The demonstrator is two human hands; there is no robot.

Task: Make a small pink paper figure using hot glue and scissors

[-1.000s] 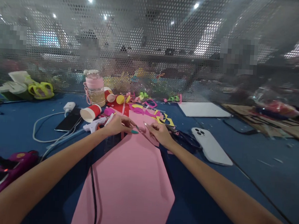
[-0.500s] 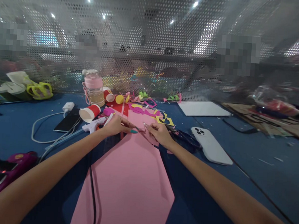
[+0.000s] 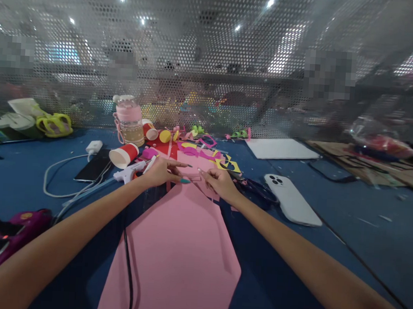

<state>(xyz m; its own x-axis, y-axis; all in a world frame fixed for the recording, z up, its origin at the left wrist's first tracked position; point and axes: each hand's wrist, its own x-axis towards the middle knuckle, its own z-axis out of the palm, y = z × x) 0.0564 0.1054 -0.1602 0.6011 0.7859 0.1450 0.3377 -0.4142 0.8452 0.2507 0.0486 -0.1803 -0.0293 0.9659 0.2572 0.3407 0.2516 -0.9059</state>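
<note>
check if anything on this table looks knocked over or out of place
A red-and-white paper cup lies on its side in front of the pink-topped water bottle, and a second cup lies beside it; cups usually stand upright. No spill shows.

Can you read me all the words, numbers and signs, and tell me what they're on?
No words, brands, numbers or signs can be read.
Round orange mark on the purple plastic device: too small and blurred to read.
Pale specks on the clear bottle with a pink collar: too small to make out.
Large flat pink sheet: no writing shows.
</note>
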